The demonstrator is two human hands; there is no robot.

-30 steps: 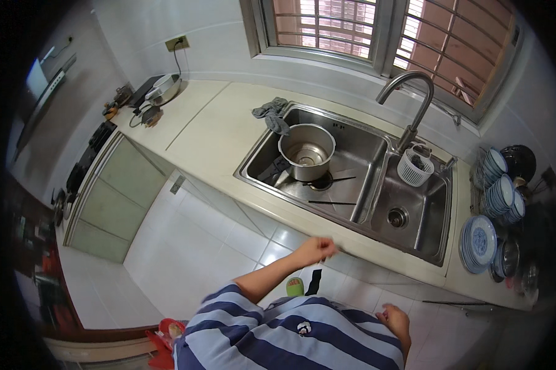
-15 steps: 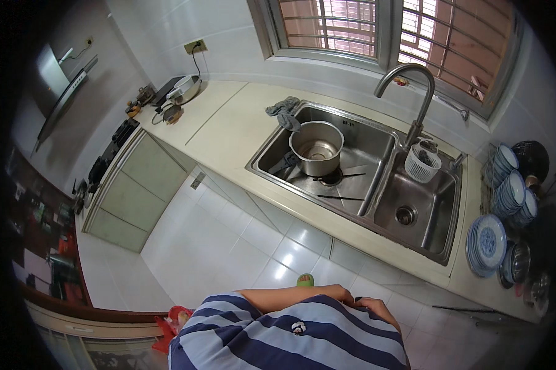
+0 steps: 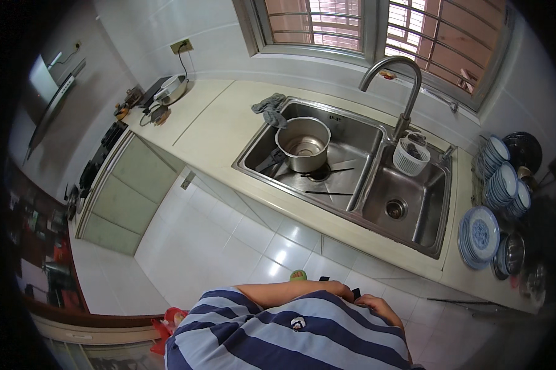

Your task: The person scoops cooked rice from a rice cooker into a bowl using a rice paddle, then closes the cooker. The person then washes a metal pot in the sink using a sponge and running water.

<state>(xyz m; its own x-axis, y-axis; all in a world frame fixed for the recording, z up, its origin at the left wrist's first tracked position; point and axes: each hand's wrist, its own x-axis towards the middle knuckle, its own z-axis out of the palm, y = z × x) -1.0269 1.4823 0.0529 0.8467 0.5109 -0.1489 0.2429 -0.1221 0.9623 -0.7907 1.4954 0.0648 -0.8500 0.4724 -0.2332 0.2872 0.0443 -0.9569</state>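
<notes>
Both hands are low in front of my striped shirt (image 3: 259, 327), away from the counter. My left hand (image 3: 339, 289) reaches across from the left; its knuckles show, but its fingers are hidden. Close beside it, my right hand (image 3: 375, 303) has its fingers curled inward. A small dark piece (image 3: 356, 294) shows between the hands, too little of it to name. Ahead, a metal pot (image 3: 303, 148) stands in the large left basin of the steel sink (image 3: 369, 213). Beside and below the pot lie a pair of dark chopsticks (image 3: 329, 193) and a grey-handled utensil (image 3: 270, 161).
A curved faucet (image 3: 417, 80) rises behind the sink. A white basket (image 3: 412, 156) hangs in the right basin. Stacked blue-and-white plates (image 3: 480, 237) and bowls (image 3: 498, 185) stand at the right. A grey cloth (image 3: 270, 109) lies on the counter (image 3: 210, 145); an electric pan (image 3: 173, 91) sits farther left.
The view has shifted slightly, so the sink and counter appear a little farther left. Dark bits now show by my hands, which stay together in front of my shirt.
</notes>
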